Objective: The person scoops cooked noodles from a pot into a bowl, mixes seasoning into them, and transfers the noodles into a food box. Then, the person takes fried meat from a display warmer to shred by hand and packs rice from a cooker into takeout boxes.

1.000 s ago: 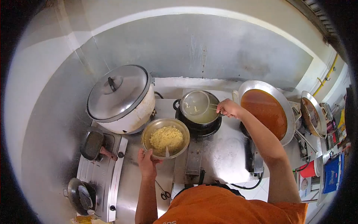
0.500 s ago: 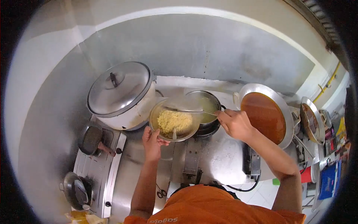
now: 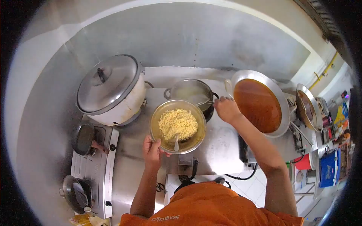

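Observation:
My left hand (image 3: 152, 147) grips the lower left rim of a metal bowl (image 3: 201, 130), held up over the steel counter. Yellow crumbly food (image 3: 178, 123) lies in the bowl, with a spoon (image 3: 176, 144) leaning in it. Closed around the thin handle of a strainer (image 3: 205, 102), my right hand (image 3: 226, 107) is at the right of a dark pot (image 3: 188, 82). The strainer's mesh is over the pot and hard to make out. Pale liquid shows in the pot, and the bowl overlaps its near side in view.
A large lidded cooker (image 3: 109, 88) stands at the left, above a stove (image 3: 98, 169) with two small pans. Right of the pot is a wide pan of red-brown sauce (image 3: 258, 107), with another pan (image 3: 309, 107) beyond. Scissors (image 3: 160, 187) lie near the counter's front.
The strainer first swung from the pot over the bowl, then went back to the pot. My left hand has brought the bowl rightward and nearer the camera.

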The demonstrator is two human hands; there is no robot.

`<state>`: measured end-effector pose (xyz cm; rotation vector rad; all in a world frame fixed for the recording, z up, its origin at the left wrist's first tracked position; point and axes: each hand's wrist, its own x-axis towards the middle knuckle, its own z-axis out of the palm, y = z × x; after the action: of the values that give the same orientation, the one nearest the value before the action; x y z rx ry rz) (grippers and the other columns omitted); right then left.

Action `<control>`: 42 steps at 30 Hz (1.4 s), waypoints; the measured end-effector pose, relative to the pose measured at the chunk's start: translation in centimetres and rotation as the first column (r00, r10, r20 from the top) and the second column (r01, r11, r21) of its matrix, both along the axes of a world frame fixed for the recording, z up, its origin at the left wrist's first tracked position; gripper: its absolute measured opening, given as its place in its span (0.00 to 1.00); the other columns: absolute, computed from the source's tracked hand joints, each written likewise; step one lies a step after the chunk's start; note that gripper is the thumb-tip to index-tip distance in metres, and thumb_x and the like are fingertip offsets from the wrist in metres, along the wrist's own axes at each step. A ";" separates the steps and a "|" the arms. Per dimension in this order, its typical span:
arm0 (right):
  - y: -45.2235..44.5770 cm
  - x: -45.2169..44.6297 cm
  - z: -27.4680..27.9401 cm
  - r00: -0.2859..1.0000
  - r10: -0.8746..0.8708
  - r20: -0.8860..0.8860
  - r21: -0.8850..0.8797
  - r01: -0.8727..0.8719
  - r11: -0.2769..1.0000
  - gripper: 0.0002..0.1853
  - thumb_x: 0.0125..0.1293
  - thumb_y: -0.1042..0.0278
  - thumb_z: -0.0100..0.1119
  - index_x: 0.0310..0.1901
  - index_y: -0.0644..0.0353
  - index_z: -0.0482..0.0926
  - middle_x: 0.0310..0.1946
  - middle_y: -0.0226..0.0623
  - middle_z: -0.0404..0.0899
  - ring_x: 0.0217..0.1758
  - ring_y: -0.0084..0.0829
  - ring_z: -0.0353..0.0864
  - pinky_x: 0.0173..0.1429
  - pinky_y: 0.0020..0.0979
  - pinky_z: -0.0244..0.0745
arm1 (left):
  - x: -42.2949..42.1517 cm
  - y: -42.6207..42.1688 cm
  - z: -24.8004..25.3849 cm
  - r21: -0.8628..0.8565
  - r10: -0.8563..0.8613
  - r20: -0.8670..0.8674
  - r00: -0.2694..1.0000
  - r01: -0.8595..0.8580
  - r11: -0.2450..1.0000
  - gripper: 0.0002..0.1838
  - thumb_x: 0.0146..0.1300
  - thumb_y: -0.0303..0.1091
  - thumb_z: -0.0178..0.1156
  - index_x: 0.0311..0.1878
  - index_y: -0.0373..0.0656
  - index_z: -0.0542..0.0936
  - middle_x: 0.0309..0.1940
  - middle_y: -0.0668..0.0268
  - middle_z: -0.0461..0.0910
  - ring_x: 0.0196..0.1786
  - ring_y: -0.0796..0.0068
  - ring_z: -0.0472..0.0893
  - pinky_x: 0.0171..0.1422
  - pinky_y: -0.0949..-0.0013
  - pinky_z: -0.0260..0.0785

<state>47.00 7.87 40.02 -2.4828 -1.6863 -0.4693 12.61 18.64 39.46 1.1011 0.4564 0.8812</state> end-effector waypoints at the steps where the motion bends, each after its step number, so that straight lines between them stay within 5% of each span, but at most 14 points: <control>1: -0.9 -1.4 1.3 1.000 -0.016 -0.010 -0.004 0.016 1.000 0.10 0.66 0.65 0.56 0.44 0.59 0.81 0.37 0.43 0.83 0.44 0.44 0.85 0.48 0.46 0.79 | 0.0 -1.2 -0.1 0.011 -0.040 0.009 0.999 0.040 0.999 0.05 0.70 0.29 0.54 0.45 0.42 0.69 0.30 0.59 0.82 0.23 0.68 0.83 0.22 0.68 0.77; 3: -4.5 -3.8 4.9 0.998 0.006 0.062 0.321 -0.026 0.947 0.09 0.64 0.65 0.58 0.42 0.59 0.81 0.39 0.42 0.82 0.48 0.41 0.83 0.54 0.45 0.76 | 0.7 -3.8 0.0 0.015 -0.102 0.002 0.995 0.102 0.995 0.05 0.70 0.29 0.54 0.44 0.43 0.69 0.30 0.59 0.81 0.23 0.68 0.82 0.22 0.67 0.77; 5: -10.1 -5.9 8.4 0.974 0.221 -0.055 0.356 -0.187 0.915 0.13 0.58 0.70 0.62 0.46 0.57 0.84 0.36 0.37 0.81 0.40 0.42 0.82 0.44 0.46 0.76 | 2.0 -7.3 0.4 -0.039 -0.170 -0.083 0.982 0.167 0.985 0.04 0.71 0.28 0.54 0.42 0.43 0.68 0.33 0.61 0.80 0.24 0.71 0.82 0.22 0.67 0.78; 7: -16.1 -8.7 8.8 0.826 0.501 -0.258 0.288 -0.429 0.856 0.17 0.53 0.71 0.62 0.47 0.55 0.85 0.37 0.36 0.81 0.40 0.39 0.83 0.43 0.43 0.79 | 3.8 -11.0 0.2 -0.094 -0.267 -0.118 0.957 0.256 0.962 0.05 0.71 0.28 0.54 0.42 0.44 0.67 0.34 0.62 0.79 0.25 0.72 0.82 0.22 0.67 0.78; 9: -22.1 -11.6 8.6 0.821 0.518 -0.240 0.067 -0.518 0.852 0.20 0.52 0.70 0.61 0.50 0.53 0.85 0.36 0.36 0.81 0.40 0.36 0.84 0.41 0.40 0.82 | 6.0 -15.3 -0.8 -0.121 -0.387 -0.118 0.914 0.374 0.920 0.05 0.72 0.28 0.53 0.41 0.44 0.67 0.35 0.63 0.78 0.26 0.73 0.82 0.22 0.66 0.79; 14: -37.7 -9.7 2.4 0.932 0.296 -0.207 -0.083 -0.318 0.944 0.10 0.58 0.70 0.58 0.41 0.54 0.84 0.32 0.36 0.81 0.33 0.38 0.87 0.33 0.39 0.82 | 15.1 -28.9 -3.9 -0.060 -0.684 -0.075 0.726 0.681 0.730 0.05 0.72 0.27 0.53 0.41 0.43 0.66 0.33 0.65 0.76 0.25 0.75 0.80 0.21 0.67 0.79; 15: -29.8 -15.2 4.0 0.915 0.249 -0.318 -0.111 -0.297 0.948 0.10 0.58 0.70 0.58 0.41 0.54 0.84 0.32 0.36 0.81 0.33 0.38 0.87 0.33 0.39 0.82 | 9.3 -21.5 -2.6 -0.182 -0.713 -0.114 0.692 0.691 0.700 0.05 0.72 0.27 0.53 0.41 0.43 0.66 0.33 0.64 0.76 0.25 0.75 0.80 0.21 0.67 0.78; 24: -28.2 -18.8 5.3 0.879 -0.076 -0.470 0.033 0.103 0.994 0.04 0.58 0.69 0.61 0.32 0.57 0.83 0.32 0.36 0.83 0.33 0.39 0.85 0.32 0.41 0.79 | 13.1 -15.6 1.2 -0.257 -0.922 -0.246 0.300 0.897 0.360 0.05 0.71 0.26 0.53 0.40 0.44 0.66 0.31 0.63 0.79 0.23 0.73 0.80 0.20 0.67 0.77; 26: -28.0 -18.7 6.0 0.865 0.118 -0.487 0.646 0.266 0.716 0.07 0.58 0.64 0.67 0.31 0.58 0.84 0.22 0.39 0.80 0.25 0.38 0.81 0.28 0.37 0.73 | 13.3 -14.0 2.8 -0.303 -0.945 -0.283 0.162 0.920 0.249 0.05 0.71 0.26 0.53 0.40 0.44 0.66 0.30 0.63 0.78 0.23 0.72 0.81 0.19 0.68 0.76; 28: -27.7 -19.9 9.1 0.770 -0.025 -0.638 0.591 0.510 0.625 0.09 0.59 0.63 0.68 0.31 0.59 0.83 0.20 0.38 0.77 0.22 0.36 0.77 0.27 0.36 0.70 | 13.3 -12.0 5.1 -0.341 -0.957 -0.281 0.077 0.924 0.175 0.05 0.71 0.26 0.53 0.40 0.44 0.66 0.30 0.63 0.78 0.22 0.72 0.81 0.18 0.69 0.76; 30: -30.0 -19.9 6.2 0.657 -0.088 -0.749 0.549 0.690 0.472 0.12 0.60 0.61 0.69 0.31 0.61 0.82 0.18 0.38 0.74 0.19 0.33 0.72 0.26 0.34 0.67 | 15.2 -13.5 3.6 -0.347 -0.946 -0.323 0.037 0.925 0.155 0.04 0.70 0.26 0.52 0.41 0.43 0.66 0.29 0.62 0.78 0.21 0.71 0.80 0.17 0.70 0.75; 32: -30.5 -20.9 5.1 0.385 -0.208 -0.899 0.339 0.913 0.226 0.14 0.63 0.59 0.68 0.31 0.63 0.82 0.15 0.37 0.71 0.18 0.29 0.66 0.26 0.32 0.64 | 16.1 -13.8 3.4 -0.361 -0.951 -0.306 -0.033 0.929 0.084 0.04 0.70 0.26 0.52 0.41 0.43 0.66 0.29 0.61 0.79 0.20 0.71 0.80 0.17 0.69 0.75; 41: -28.9 -26.4 7.3 0.127 -0.375 -0.918 0.122 0.992 0.037 0.14 0.69 0.61 0.60 0.34 0.65 0.84 0.17 0.43 0.76 0.19 0.35 0.74 0.30 0.35 0.70 | 18.7 -14.6 1.3 -0.387 -0.958 -0.143 -0.250 0.905 -0.178 0.04 0.71 0.24 0.51 0.42 0.41 0.66 0.30 0.58 0.80 0.20 0.70 0.81 0.18 0.70 0.75; 42: -28.1 -26.8 7.3 0.132 -0.440 -0.888 0.152 0.988 -0.010 0.13 0.69 0.63 0.61 0.35 0.66 0.84 0.18 0.40 0.77 0.20 0.29 0.73 0.29 0.32 0.70 | 19.2 -14.4 1.1 -0.384 -0.947 -0.148 -0.286 0.899 -0.212 0.03 0.71 0.24 0.51 0.42 0.41 0.66 0.30 0.58 0.80 0.20 0.70 0.81 0.18 0.70 0.75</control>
<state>20.23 -20.22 47.29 -2.0968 0.4992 -0.2286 31.83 4.19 40.54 1.0904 -0.2038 -0.9829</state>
